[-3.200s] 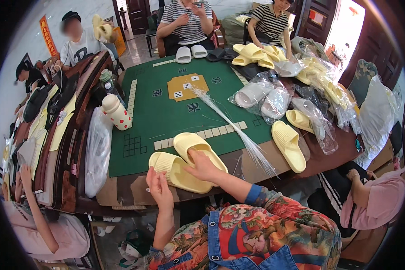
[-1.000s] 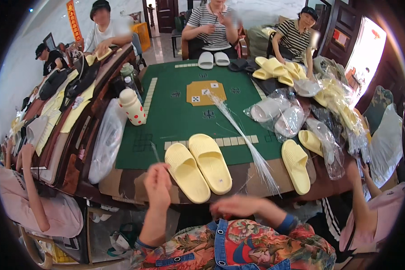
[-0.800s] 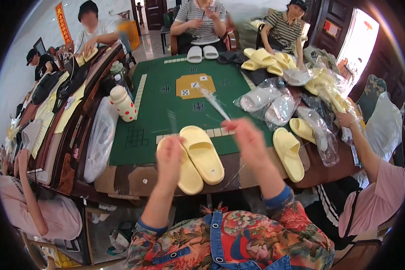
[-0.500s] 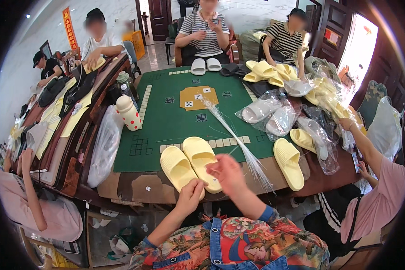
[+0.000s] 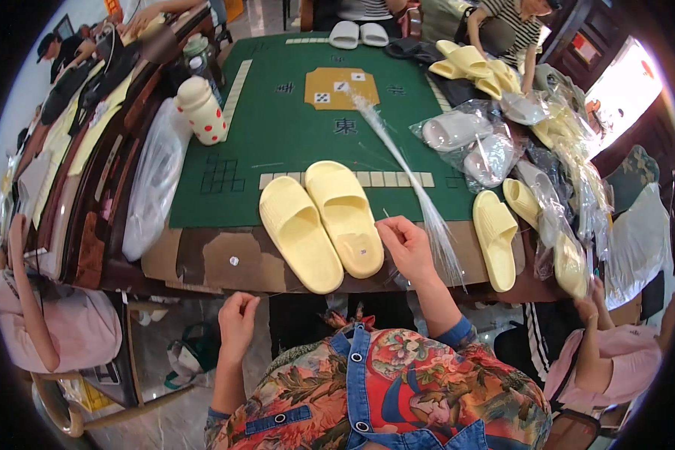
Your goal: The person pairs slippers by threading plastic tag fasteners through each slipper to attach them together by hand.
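Observation:
Side by side at the near table edge lie two pale yellow slide slippers, the left slipper (image 5: 301,240) and the right slipper (image 5: 345,214), toes pointing away from me. A small sticker shows on the right one's heel. My right hand (image 5: 409,251) is closed in a pinch just right of that heel; a thin pale strand shows at its fingertips. My left hand (image 5: 237,322) is closed too, off the table's front edge and apart from the slippers; what it pinches is too fine to make out. A bundle of fine clear strands (image 5: 416,180) lies beyond my right hand.
Another yellow slipper (image 5: 495,240) sits to the right, beside bagged grey slippers (image 5: 457,131) and a yellow slipper pile (image 5: 472,67). A dotted bottle (image 5: 201,112) and clear plastic bag (image 5: 154,176) are left. A row of pale tiles (image 5: 397,179) lies beyond. Co-workers sit around.
Both hands have left the slippers: the left drew back toward me and left, the right moved to their right side. The slippers now rest on the table. The view has tilted down.

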Tool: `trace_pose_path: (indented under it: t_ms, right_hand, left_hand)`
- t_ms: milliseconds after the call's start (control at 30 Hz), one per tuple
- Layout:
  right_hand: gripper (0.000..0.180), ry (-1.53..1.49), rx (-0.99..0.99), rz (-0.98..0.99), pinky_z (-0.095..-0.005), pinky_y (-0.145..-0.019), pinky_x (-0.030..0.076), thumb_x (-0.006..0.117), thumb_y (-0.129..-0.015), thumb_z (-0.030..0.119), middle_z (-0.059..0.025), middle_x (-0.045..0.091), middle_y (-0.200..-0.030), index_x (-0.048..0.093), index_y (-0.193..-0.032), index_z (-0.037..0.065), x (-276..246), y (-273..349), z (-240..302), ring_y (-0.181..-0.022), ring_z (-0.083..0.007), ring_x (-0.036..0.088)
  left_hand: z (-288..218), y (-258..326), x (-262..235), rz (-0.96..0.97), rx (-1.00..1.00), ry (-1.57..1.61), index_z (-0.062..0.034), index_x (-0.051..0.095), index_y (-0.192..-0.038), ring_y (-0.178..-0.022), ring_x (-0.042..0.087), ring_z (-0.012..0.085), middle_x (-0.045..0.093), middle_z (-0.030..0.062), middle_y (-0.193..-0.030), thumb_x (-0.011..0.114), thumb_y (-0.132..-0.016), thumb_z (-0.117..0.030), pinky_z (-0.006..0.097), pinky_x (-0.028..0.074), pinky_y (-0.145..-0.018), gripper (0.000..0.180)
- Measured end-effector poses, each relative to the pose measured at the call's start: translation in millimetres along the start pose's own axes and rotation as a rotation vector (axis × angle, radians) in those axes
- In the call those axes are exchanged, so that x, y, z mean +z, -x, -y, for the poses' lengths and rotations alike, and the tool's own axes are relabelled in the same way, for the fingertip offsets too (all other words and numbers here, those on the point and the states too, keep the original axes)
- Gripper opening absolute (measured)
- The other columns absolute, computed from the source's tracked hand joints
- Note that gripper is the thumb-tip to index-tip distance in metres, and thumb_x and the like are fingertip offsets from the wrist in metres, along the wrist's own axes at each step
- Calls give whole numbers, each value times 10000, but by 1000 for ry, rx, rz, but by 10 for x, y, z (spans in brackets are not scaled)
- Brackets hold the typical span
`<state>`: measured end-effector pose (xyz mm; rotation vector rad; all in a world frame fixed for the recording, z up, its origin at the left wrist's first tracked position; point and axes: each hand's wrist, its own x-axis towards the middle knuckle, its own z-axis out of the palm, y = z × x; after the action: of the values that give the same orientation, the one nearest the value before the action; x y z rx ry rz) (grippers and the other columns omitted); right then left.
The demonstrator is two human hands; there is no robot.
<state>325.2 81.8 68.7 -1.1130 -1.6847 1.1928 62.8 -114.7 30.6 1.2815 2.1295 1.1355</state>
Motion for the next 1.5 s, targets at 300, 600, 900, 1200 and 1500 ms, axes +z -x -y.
trace_pose_path:
  t_ms: [300,600,900,1200,1500]
  right_hand:
    - [229,-90,-19,465,-247,-551,430,506,-877,170,-101,574,-675,585,-1006,-2,719,269,172,-603,-96,523]
    - [224,275,-85,416,-325,-523,455,459,-875,207,-137,590,-632,584,-843,24,593,63,42,-579,-211,596]
    - [210,191,59,541,-334,-362,353,416,-869,218,-125,538,-585,533,-850,44,1354,-321,-125,-445,-215,517]
    - [172,-297,572,458,-253,-343,285,354,-882,158,-56,492,-580,488,-862,51,1457,-334,141,-414,-136,400]
    - [204,-847,971,75,-234,-357,264,390,-838,103,-31,428,-538,443,-642,82,1807,-334,16,-422,-120,376]
  left_hand:
    - [-853,-575,349,22,730,-205,-80,550,-729,-662,515,217,541,39,-679,629,-717,-119,334,349,-614,89]
    - [-470,-1419,367,-96,590,-159,-49,563,-774,-752,533,276,567,102,-760,558,-798,-142,354,399,-667,96]
    - [-213,-2491,576,572,84,56,22,614,-809,-600,572,132,616,69,-681,491,-832,-138,266,462,-547,203]
    - [-292,-2606,377,1070,-62,15,-52,638,-951,-627,515,52,594,-30,-751,627,-777,-144,206,423,-541,196]
    - [-404,-2451,513,1085,-160,236,-52,637,-984,-669,545,54,615,-29,-813,599,-819,-160,189,442,-555,201]
